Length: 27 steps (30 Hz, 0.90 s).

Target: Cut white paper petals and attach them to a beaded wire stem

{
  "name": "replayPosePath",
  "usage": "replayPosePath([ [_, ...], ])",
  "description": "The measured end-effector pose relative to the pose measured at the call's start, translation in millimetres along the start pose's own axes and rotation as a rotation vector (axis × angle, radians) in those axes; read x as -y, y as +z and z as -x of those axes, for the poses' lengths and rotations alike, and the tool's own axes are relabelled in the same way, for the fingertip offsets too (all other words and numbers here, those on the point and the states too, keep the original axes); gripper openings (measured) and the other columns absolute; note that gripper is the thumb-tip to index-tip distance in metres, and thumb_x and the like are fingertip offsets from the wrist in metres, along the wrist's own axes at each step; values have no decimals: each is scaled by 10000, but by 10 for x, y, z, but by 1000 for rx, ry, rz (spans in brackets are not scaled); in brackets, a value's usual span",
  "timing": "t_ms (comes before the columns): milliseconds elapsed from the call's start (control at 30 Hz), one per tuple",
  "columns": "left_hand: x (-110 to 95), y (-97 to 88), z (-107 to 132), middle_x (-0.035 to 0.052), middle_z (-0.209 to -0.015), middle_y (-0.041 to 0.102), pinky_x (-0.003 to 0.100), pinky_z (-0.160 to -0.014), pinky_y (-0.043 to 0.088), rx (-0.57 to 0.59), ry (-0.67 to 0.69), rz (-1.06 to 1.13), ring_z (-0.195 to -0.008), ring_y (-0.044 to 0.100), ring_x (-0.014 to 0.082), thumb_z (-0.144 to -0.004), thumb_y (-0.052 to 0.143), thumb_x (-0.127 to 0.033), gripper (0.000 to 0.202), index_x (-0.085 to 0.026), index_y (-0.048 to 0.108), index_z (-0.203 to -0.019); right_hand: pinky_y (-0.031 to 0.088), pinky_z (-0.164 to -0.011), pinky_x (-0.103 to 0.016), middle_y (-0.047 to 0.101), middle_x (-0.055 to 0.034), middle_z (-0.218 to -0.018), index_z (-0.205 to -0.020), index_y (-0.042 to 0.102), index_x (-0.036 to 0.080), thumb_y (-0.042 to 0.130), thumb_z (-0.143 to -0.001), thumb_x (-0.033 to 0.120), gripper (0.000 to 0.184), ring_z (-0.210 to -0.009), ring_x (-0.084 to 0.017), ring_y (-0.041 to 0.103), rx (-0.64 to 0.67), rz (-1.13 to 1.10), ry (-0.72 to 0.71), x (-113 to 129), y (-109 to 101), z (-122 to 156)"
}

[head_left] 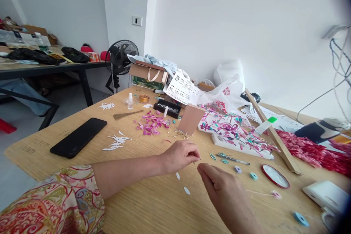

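My left hand (181, 155) hovers over the wooden table (153, 204), fingers pinched on a tiny thin piece at its fingertips; I cannot make out what it is. My right hand (223, 190) reaches in from the lower right, fingers curled together, tips close to the left hand's pinch. Two small white petal-shaped paper pieces (187, 190) lie on the table just below the hands. Green leaf-shaped pieces (213, 157) and tweezers (235, 159) rest just beyond them.
A black phone (78, 137) lies at left, near white paper cut-outs (117, 142). Pink petals (151, 124), a wooden block (191, 119), a flower artwork board (233, 131), a wooden stick (270, 131), a red-rimmed lid (275, 176), red material (309, 151) and paper coils (253, 176) crowd the far side.
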<state>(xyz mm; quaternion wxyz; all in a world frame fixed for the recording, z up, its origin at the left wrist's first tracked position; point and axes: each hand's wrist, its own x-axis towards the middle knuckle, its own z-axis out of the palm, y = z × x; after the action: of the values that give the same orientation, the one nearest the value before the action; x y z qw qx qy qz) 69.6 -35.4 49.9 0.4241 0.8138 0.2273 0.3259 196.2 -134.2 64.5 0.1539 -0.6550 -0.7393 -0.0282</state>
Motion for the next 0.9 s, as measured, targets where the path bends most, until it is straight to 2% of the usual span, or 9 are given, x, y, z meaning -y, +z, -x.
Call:
replayPosePath([
  [67,-14,4,19,-14,-650,504,184,-607,354,73,90,-91,-655,463,86,-709,539,-94,79,-132,563,-645,259,-423,-211,543,6,-533,-657,565,217,312,-840,286,320,-448,-121,477,4,67,-32,-34,-110,-29],
  [133,-33,8,31,-11,-668,527,186,-638,363,146,135,-88,-677,474,89,-707,531,-76,88,-134,568,-652,289,-444,-210,561,4,-558,-685,583,224,328,-840,301,309,-479,-123,494,28,18,-44,-122,-203,-90],
  [233,-42,19,36,-18,-660,541,192,-643,375,194,56,116,-667,489,86,-687,562,-104,46,-137,577,-659,350,-514,-211,585,2,-606,-707,602,213,374,-830,337,287,-559,-128,511,104,-227,-8,-296,-243,-196],
  [300,-34,28,29,-23,-633,534,197,-606,386,196,-69,356,-619,495,79,-674,580,-145,17,-132,571,-668,373,-545,-213,590,-2,-635,-694,609,196,421,-805,374,281,-599,-133,510,124,-434,52,-381,-186,-242],
  [400,-24,37,10,-27,-602,522,211,-579,400,161,-181,647,-565,498,74,-640,616,-206,112,-119,548,-658,379,-539,-211,565,3,-613,-653,609,179,473,-768,404,287,-591,-128,487,79,-687,138,-400,-19,-246],
  [533,-55,17,-9,-25,-588,521,207,-572,385,44,-234,691,-558,487,69,-613,638,-224,152,-112,539,-638,353,-486,-202,524,18,-563,-666,617,175,484,-756,409,284,-534,-111,443,14,-808,203,-293,200,-172],
  [633,-65,3,-20,-32,-576,508,195,-551,361,-33,-263,619,-550,469,65,-621,613,-178,100,-114,538,-637,355,-486,-203,551,6,-601,-695,615,171,463,-769,414,296,-547,-118,458,-13,-762,195,-223,278,-111],
  [767,-16,10,-38,-41,-561,483,191,-535,362,-66,-244,460,-542,457,68,-655,562,-130,24,-121,540,-651,364,-476,-203,579,-6,-579,-700,610,167,402,-807,395,327,-523,-128,504,-61,-521,126,-157,257,-59],
  [900,3,-2,-30,-34,-608,493,185,-555,357,-83,-130,133,-578,451,72,-674,561,-106,37,-132,550,-650,360,-448,-197,598,-11,-519,-694,613,174,335,-839,343,356,-458,-123,540,-172,-243,39,-42,207,-13],
])
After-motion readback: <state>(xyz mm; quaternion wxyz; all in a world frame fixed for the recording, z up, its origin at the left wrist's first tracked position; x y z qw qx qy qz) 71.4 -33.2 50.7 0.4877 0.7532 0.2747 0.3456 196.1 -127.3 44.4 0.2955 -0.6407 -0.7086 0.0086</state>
